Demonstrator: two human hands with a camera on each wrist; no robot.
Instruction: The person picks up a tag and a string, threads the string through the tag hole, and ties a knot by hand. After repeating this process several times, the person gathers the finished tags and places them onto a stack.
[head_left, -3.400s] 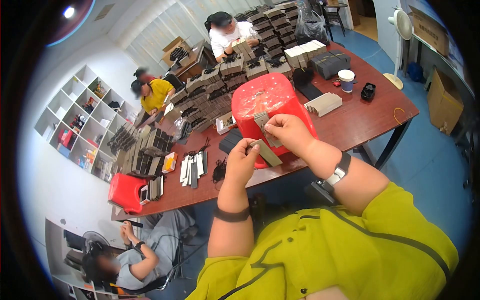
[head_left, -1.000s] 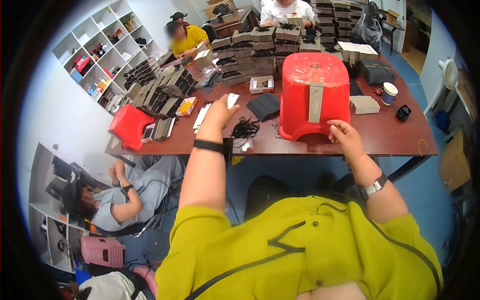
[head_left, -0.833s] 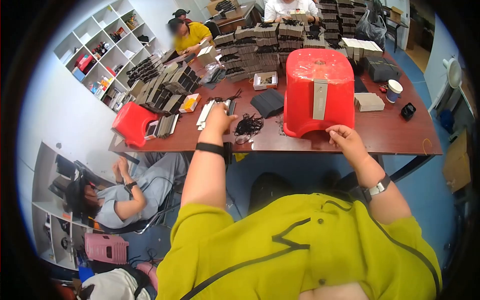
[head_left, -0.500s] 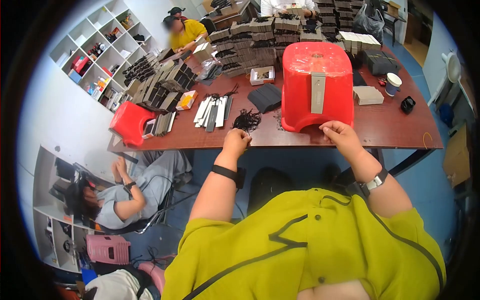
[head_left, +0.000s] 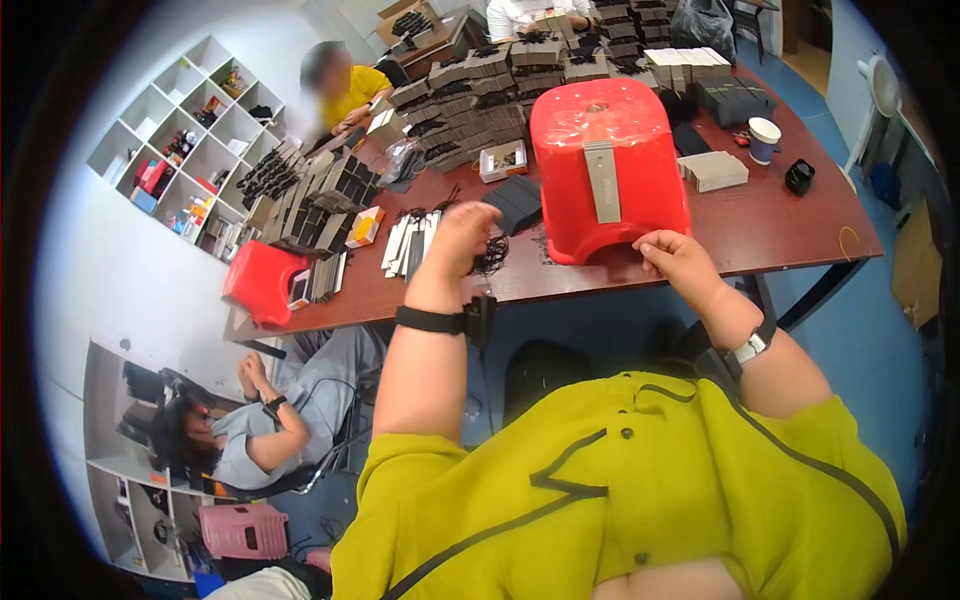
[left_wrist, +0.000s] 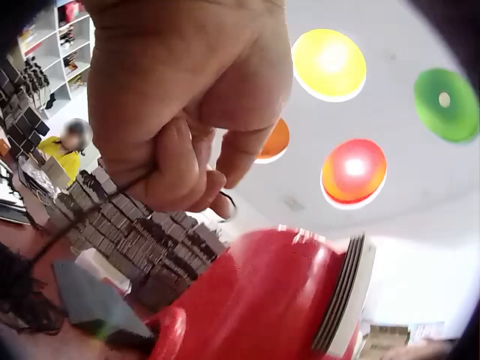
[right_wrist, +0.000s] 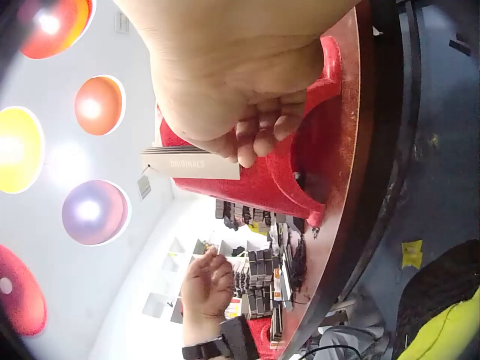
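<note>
My left hand (head_left: 463, 240) is raised over the table by a tangled pile of black cords (head_left: 492, 258). In the left wrist view its curled fingers pinch one thin black cord (left_wrist: 90, 212), which stretches back to the pile. A red plastic stool (head_left: 600, 118) stands on the table, with a layered stack of pale grey tags (head_left: 604, 185) upright against its side. These tags carry the print "ORIGINALS" in the right wrist view. My right hand (head_left: 680, 262) hovers at the stool's lower front edge, fingers loosely bent, holding nothing visible.
White and grey strips (head_left: 408, 245) lie left of the cords; dark grey cards (head_left: 517, 205) lie beyond. Bundled tags (head_left: 500, 95) form a wall behind. A paper cup (head_left: 764, 140) and pale card stack (head_left: 713, 170) stand right. Other people sit around the table.
Earlier both hands held tags at the stool. The left hand then carried a white strip to the strips, let go, and reached the cords; now it rises with one. The right hand stays near the stool.
</note>
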